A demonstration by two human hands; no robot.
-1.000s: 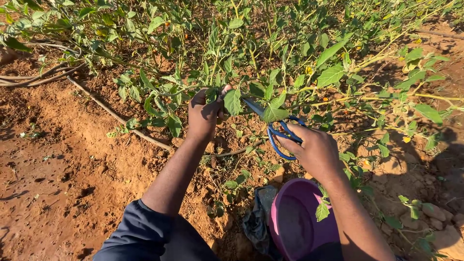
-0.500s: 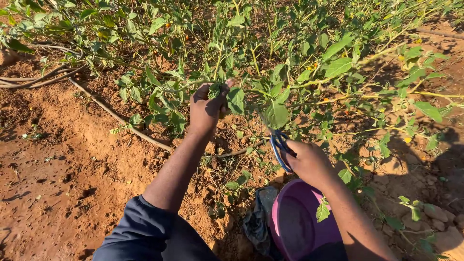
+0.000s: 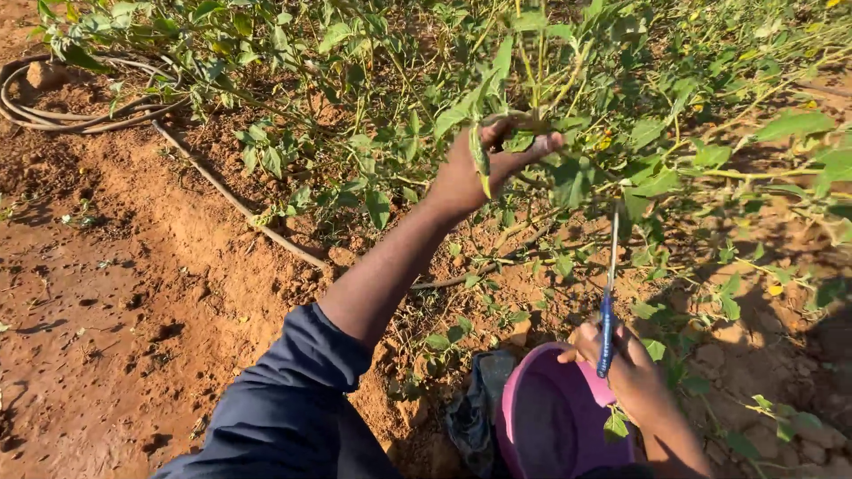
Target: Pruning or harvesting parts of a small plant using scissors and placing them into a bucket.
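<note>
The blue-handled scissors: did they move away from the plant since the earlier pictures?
Yes. The blue-handled scissors came down toward the round pink plastic bucket and now point upright in the right hand, just above its rim.

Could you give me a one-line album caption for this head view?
Left hand lifts a leafy stem; right hand holds blue-handled scissors.

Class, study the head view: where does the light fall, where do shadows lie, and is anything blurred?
Head view: warm, low sunlight brightens the reddish-orange bare soil and green leafy plants; deep shadow darkens the lower right ground; the left hand and blue-handled scissors in the right hand look slightly soft, the round pink plastic bucket dim.
</note>
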